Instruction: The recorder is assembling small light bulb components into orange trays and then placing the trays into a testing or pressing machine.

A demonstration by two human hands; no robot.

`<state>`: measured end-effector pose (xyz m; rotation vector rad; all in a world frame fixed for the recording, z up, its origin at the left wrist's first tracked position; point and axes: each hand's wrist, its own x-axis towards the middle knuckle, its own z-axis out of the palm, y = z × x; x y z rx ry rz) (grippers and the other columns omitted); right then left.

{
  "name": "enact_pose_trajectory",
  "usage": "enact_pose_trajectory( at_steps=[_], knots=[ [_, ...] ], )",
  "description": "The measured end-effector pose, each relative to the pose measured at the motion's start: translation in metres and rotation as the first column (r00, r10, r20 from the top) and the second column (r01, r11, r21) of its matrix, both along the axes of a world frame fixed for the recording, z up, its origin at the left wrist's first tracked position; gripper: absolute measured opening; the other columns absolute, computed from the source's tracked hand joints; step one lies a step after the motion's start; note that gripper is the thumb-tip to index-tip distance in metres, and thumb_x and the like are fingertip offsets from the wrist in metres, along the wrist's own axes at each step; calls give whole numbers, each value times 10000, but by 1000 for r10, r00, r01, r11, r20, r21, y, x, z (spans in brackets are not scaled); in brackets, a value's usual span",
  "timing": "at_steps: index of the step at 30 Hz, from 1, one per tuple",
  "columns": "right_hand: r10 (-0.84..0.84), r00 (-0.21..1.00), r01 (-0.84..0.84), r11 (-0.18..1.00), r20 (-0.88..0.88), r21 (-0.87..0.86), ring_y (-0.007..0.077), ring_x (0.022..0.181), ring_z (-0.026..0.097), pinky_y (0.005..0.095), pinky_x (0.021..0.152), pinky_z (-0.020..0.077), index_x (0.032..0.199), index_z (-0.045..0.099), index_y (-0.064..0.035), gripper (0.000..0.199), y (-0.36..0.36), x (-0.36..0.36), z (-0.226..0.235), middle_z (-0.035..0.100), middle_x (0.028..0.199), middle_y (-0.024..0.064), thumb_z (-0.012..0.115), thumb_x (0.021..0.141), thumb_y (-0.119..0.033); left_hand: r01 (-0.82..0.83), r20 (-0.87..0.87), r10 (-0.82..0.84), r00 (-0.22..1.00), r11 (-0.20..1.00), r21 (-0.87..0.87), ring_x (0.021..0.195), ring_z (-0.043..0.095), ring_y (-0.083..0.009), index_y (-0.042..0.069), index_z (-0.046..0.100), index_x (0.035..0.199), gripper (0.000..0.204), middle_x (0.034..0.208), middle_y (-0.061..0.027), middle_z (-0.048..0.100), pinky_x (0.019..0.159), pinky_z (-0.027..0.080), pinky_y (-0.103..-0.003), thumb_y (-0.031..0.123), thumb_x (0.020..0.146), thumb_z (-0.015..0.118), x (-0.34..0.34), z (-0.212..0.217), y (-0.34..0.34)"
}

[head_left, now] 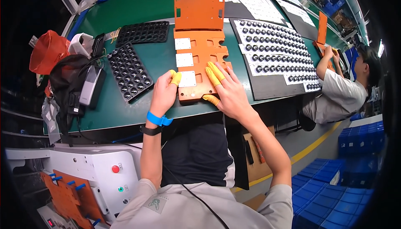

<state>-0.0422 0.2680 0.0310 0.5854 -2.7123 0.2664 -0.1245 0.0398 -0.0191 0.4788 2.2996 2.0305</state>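
Observation:
An orange fixture [199, 53] with recesses lies on the green table in front of me, its hinged orange lid [199, 5] swung up at the far side. Three small white plates [189, 79] sit in a column along its left side. My left hand [164, 93] is closed, its yellow-cotted fingertips pinching at the left edge of the nearest plate. Across the fixture's right half lies my right hand [229, 90], fingers stretched out over the recesses and thumb by the near edge. Yellow finger cots cover several of its fingers.
Black trays [130, 72] of round parts stand at left, beside a dark bag [69, 87] and an orange bag [49, 51]. White sheets with rows of black knob-like parts [273, 49] lie at right. A co-worker [340, 89] sits farther right; blue crates [330, 199] stand on the floor.

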Motion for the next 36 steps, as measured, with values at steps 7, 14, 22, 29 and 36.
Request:
enact_pose_trajectory(
  at_steps=[7, 14, 22, 29, 36],
  knots=[
    [4, 1000, -4, 1000, -26, -6, 345, 1476, 378, 501, 1214, 292, 1443, 504, 52, 752, -2, 1, -1, 487, 1510, 203, 703, 895, -422, -22, -35, 21, 999, 999, -28, 668, 397, -127, -63, 527, 888, 213, 691, -115, 496, 605, 416, -321, 109, 999, 588, 2, -7, 0],
    [-10, 1000, 9, 999, -6, -40, 343, 1477, 375, 500, 1211, 298, 1438, 502, 63, 751, -1, 1, -1, 478, 1520, 199, 714, 885, -398, 10, -107, -16, 994, 999, -50, 641, 382, -144, -48, 522, 898, 241, 666, -133, 446, 594, 400, -330, 150, 1011, 601, 4, 8, 3],
    [51, 997, 12, 666, 61, -746, 398, 1232, 586, 487, 1140, 379, 1356, 592, -23, 504, -1, 7, 6, 635, 1295, 210, 713, 944, -287, 18, 434, -345, 832, 800, 600, 612, 359, -50, 46, 586, 1205, 295, 795, 19, 484, 503, 290, -211, 257, 1112, 401, 53, 68, 18],
    [-162, 952, -50, 754, -260, -655, 348, 956, 577, 438, 820, 485, 1097, 666, -21, 417, -38, 37, 33, 613, 1052, 140, 848, 746, -151, 37, 447, -504, 739, 693, 720, 646, 424, -32, 73, 581, 1162, 278, 871, 24, 544, 543, 353, -198, 259, 1117, 380, 89, 77, 54],
    [-183, 966, -3, 694, -181, -720, 356, 994, 593, 424, 851, 513, 1086, 662, -2, 336, -10, 60, 24, 615, 1067, 170, 810, 833, -166, 108, 473, -385, 793, 852, 513, 686, 500, -32, 53, 591, 1181, 231, 866, 18, 565, 565, 386, -197, 191, 1092, 428, 102, 58, 77]
  ],
)
